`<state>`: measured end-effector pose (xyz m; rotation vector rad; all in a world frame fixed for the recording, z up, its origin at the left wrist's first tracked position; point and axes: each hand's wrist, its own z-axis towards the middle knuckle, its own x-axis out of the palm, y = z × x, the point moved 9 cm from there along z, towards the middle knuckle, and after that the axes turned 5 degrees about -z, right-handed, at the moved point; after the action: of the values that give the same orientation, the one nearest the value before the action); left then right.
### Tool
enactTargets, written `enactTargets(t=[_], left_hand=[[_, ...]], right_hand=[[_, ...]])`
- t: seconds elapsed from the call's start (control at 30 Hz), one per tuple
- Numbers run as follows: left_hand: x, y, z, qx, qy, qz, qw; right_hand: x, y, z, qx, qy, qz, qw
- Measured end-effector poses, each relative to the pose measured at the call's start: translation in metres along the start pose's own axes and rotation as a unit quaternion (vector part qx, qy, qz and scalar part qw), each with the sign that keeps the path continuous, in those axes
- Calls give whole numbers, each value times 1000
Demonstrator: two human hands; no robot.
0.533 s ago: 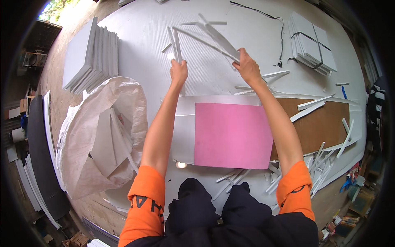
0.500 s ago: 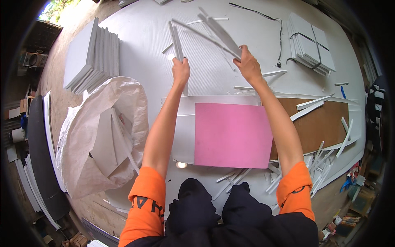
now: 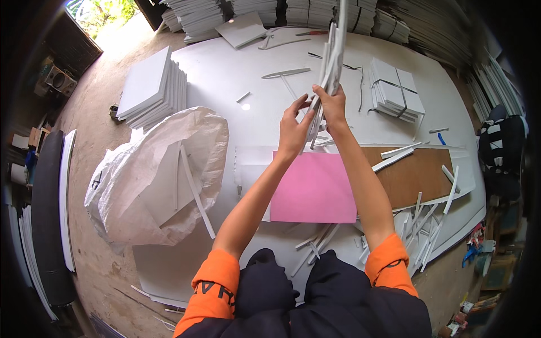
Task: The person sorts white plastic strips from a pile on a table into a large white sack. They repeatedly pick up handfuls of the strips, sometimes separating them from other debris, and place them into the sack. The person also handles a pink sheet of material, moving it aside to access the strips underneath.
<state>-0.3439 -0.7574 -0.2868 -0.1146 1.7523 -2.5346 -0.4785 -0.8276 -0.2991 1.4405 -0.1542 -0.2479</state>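
— One question: where to find the white strips (image 3: 336, 65)?
— Held bunched in the right grip (image 3: 332, 107), close to the far edge of the pink sheet (image 3: 314, 188).
— And with the left grip (image 3: 293, 129)?
— Touching their lower part (cannot tell whether closed around any).

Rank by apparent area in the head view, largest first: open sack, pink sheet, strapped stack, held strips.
1. Open sack
2. Pink sheet
3. Strapped stack and held strips: unsure; the strips seem nearer the camera.
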Motion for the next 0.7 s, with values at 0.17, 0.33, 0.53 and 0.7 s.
enactTargets(t=[0.17,0.33,0.53,0.7], left_hand=[[-42,60,-61,-362,40,-104,925],[7,42,-95,-475,215,-308,796],[12,39,-76,-386,195,-239,869],[27,35,-94,-388,142,-242,878]], right_hand=[[-43,51,-22,-32,-107,170,979],[-40,41,-62,-37,-78,192,978],[-20,-21,-135,111,139,-11,984],[-14,-54,-160,118,166,-75,976]])
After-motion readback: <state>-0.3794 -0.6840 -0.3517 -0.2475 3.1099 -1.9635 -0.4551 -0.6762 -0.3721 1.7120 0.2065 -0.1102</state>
